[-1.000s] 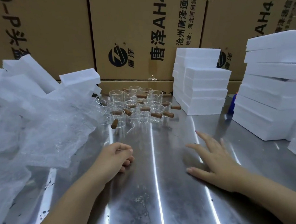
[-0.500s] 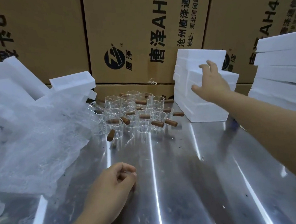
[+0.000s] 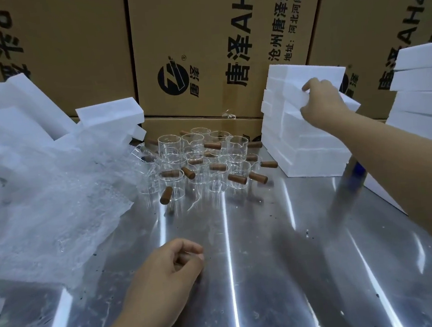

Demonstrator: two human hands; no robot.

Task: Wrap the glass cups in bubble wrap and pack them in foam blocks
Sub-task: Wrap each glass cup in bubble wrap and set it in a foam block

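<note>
Toward the back of the steel table (image 3: 272, 263), the glass cups (image 3: 199, 162) with brown wooden handles stand clustered, neither hand touching them. Crumpled bubble wrap (image 3: 50, 205) spills against their left side and covers the nearest cups, with loose foam blocks (image 3: 109, 113) behind it. Just right of the cups rises a foam block stack (image 3: 306, 149); the right hand (image 3: 322, 100) curls its fingers round the edge of an upper foam block (image 3: 292, 94). The left hand (image 3: 167, 270) rests on the table nearer the camera, fingers loosely curled, holding nothing. Another foam stack (image 3: 424, 90) stands far right, and printed cardboard boxes (image 3: 211, 45) wall the back.
</note>
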